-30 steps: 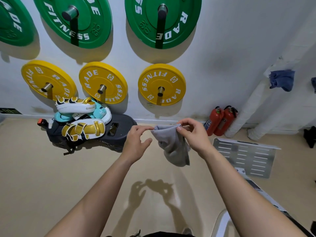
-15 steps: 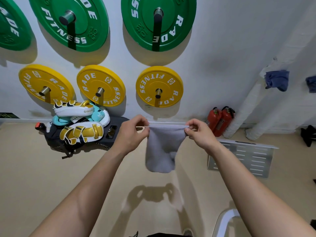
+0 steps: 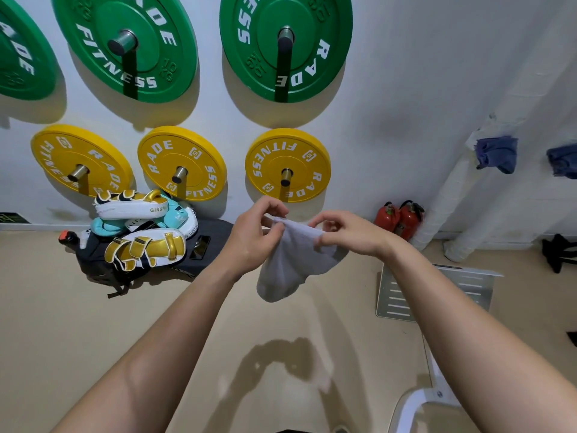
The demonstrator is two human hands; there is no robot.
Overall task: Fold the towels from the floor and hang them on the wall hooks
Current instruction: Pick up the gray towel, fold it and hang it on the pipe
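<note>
We've got the grey towel (image 3: pixel 290 264) up in the air between both hands, over the floor (image 3: pixel 93 339) and just below the right-most yellow plate (image 3: pixel 268 157) on the wall. Left hand (image 3: pixel 253 239) and right hand (image 3: pixel 346 234) each pinch its top edge, fingers (image 3: pixel 331 217) curled tight on the cloth, hands close together. The towel's long axis runs downward, leaning a bit left, with the rounded bottom end pointing at the floor. Two blue towels (image 3: pixel 496 154) hang on the wall, way off right.
</note>
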